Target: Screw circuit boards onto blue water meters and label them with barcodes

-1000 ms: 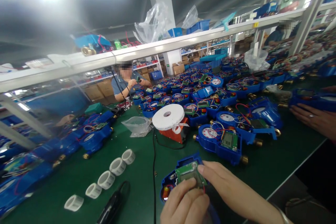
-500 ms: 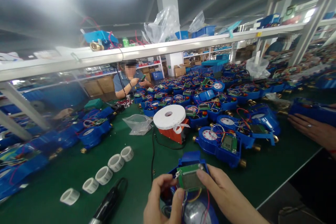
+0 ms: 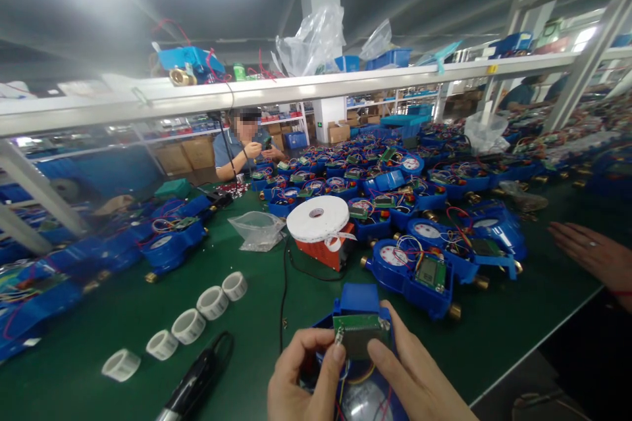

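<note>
A blue water meter [image 3: 359, 298] lies in front of me, its round clear cover and coloured wires partly hidden by my hands. Over its housing a green circuit board with a grey display [image 3: 359, 341] is tilted toward me. My left hand [image 3: 307, 371] pinches the board's left edge between thumb and forefinger, at a small silvery part. Around the right side of the housing wraps my right hand [image 3: 412, 365], its thumb pressed on the display's lower right corner. The fingers behind the housing are mostly hidden.
A white tape reel [image 3: 317, 217] rests on an orange box. Several label rolls [image 3: 188, 326] and a black-handled tool [image 3: 197, 375] lie left. Open meters [image 3: 412, 270] crowd the right and back. A co-worker's hand [image 3: 587, 250] is at the right; another person [image 3: 241, 145] sits opposite.
My right thumb has slid down from the board's upper right to its lower right. The left thumb has moved up onto the left edge. The co-worker's hand at right no longer touches a meter.
</note>
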Demonstrator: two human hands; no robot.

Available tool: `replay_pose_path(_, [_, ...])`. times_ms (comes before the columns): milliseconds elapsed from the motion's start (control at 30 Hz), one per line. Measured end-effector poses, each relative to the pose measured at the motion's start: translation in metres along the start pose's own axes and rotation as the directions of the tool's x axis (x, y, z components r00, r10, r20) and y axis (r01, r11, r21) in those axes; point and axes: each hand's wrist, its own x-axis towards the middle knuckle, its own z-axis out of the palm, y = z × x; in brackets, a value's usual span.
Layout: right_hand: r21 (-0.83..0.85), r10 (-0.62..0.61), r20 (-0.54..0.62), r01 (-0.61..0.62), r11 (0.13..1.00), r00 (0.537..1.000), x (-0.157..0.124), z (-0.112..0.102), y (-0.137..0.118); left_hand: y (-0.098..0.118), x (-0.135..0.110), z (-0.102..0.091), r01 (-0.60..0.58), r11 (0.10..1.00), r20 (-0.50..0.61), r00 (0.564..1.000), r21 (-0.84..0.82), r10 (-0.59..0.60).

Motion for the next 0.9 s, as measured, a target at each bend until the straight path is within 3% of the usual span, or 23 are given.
replay_pose_path(100, [-0.034,0.023,0.054,-0.021,0.999,0.998,0.003,0.004,0.004,0.002,0.003,-0.003,-0.024,0.997,0.019,1.0,0.07,0.022])
replay_pose_path(200, [-0.011,-0.035,0.058,0.035,0.999,0.998,0.006,0.007,-0.002,0.006,0.007,-0.004,-0.072,0.992,0.035,0.997,0.102,0.068])
replay_pose_path(300, [0.075,-0.1,0.056,0.096,0.993,0.993,0.007,0.004,-0.012,0.014,0.009,-0.004,-0.042,0.999,0.046,0.998,0.008,0.042])
replay_pose_path(367, [0.123,-0.122,0.085,0.111,0.986,0.989,0.007,0.001,-0.016,0.021,0.011,-0.004,0.089,0.986,0.161,0.985,-0.139,-0.066])
replay_pose_path(433, [0.135,-0.118,0.087,0.106,0.985,0.989,0.008,-0.002,-0.018,0.029,0.012,-0.004,0.206,0.957,0.315,0.94,-0.204,-0.135])
replay_pose_path(500, [0.135,-0.104,0.042,0.097,0.986,0.994,0.008,-0.002,-0.019,0.034,0.013,-0.004,0.217,0.961,0.38,0.915,-0.174,-0.138])
replay_pose_path(600, [0.192,-0.112,-0.006,0.111,0.975,0.994,0.01,0.002,-0.022,0.036,0.012,-0.003,0.158,0.979,0.354,0.93,-0.131,-0.103])
replay_pose_path(700, [0.254,-0.127,0.02,0.118,0.96,0.992,0.013,0.006,-0.028,0.027,0.009,0.0,0.088,0.991,0.26,0.964,-0.099,-0.059])
replay_pose_path(800, [0.236,-0.132,0.032,0.121,0.964,0.991,0.016,0.007,-0.034,0.016,0.005,0.002,-0.025,0.999,0.152,0.988,-0.026,0.029])
replay_pose_path(900, [0.205,-0.141,0.037,0.131,0.97,0.989,0.016,0.007,-0.036,0.011,0.003,0.003,-0.073,0.997,0.122,0.99,0.037,0.068])
